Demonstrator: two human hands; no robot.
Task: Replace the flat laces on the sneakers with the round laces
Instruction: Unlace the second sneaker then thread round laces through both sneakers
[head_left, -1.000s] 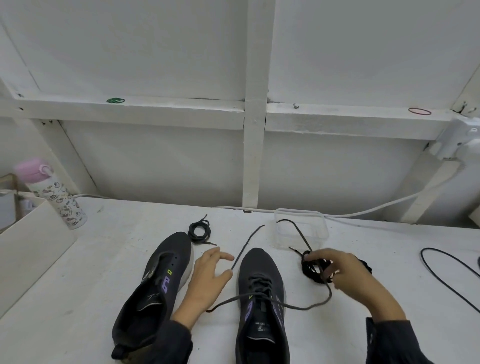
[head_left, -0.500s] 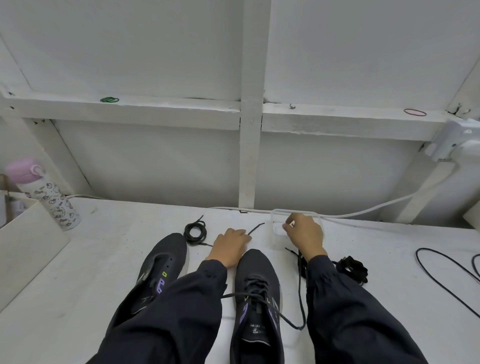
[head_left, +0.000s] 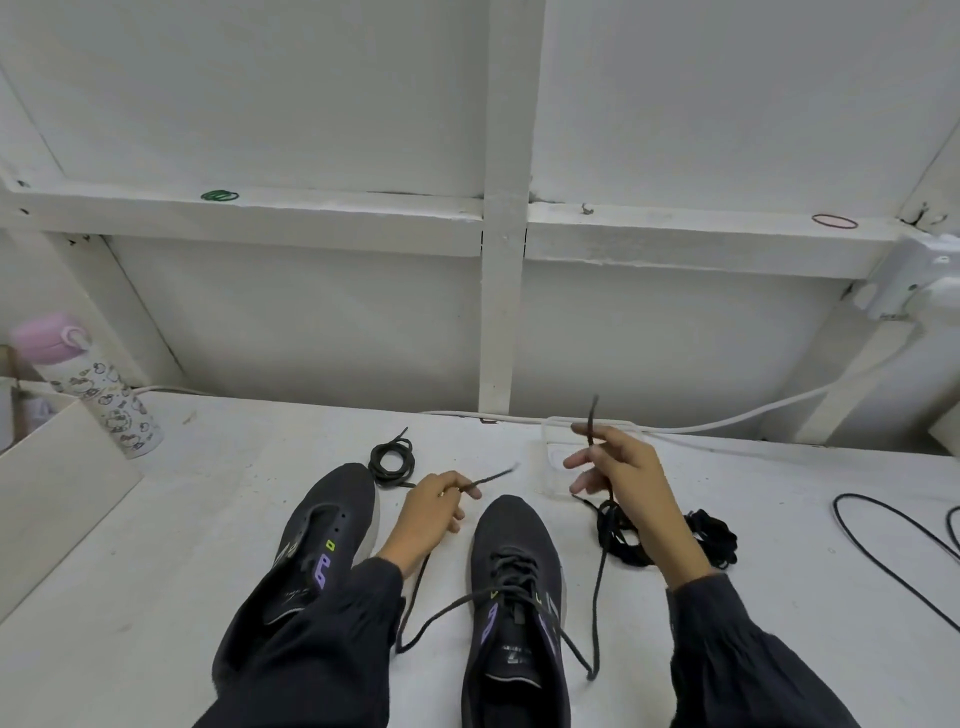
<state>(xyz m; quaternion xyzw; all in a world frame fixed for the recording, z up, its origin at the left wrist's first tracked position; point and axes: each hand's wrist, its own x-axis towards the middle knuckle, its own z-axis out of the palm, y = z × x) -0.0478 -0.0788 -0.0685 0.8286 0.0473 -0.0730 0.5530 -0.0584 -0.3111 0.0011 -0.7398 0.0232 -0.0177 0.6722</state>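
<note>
Two dark sneakers with purple marks stand on the white table. The right sneaker (head_left: 514, 582) is laced with a dark lace (head_left: 441, 613) whose two ends run out to my hands. My left hand (head_left: 428, 512) pinches one lace end just beyond the toe. My right hand (head_left: 623, 483) holds the other end up, its tip poking above my fingers. The left sneaker (head_left: 322, 535) has bare eyelets and my left sleeve covers its heel. A coiled round lace (head_left: 392, 462) lies past its toe. Loose black laces (head_left: 623, 540) lie bunched under my right hand, another bunch (head_left: 714, 535) to its right.
A clear plastic box (head_left: 553, 457) sits behind my right hand. A patterned bottle with a pink cap (head_left: 88, 384) stands at the far left beside a white board (head_left: 57, 483). A white cable (head_left: 727, 423) runs along the wall and a black cable (head_left: 883, 551) loops at the right.
Both hands have drawn back from the far side of the sneaker, each now holding a lace end. My right hand has risen with its end pointing up.
</note>
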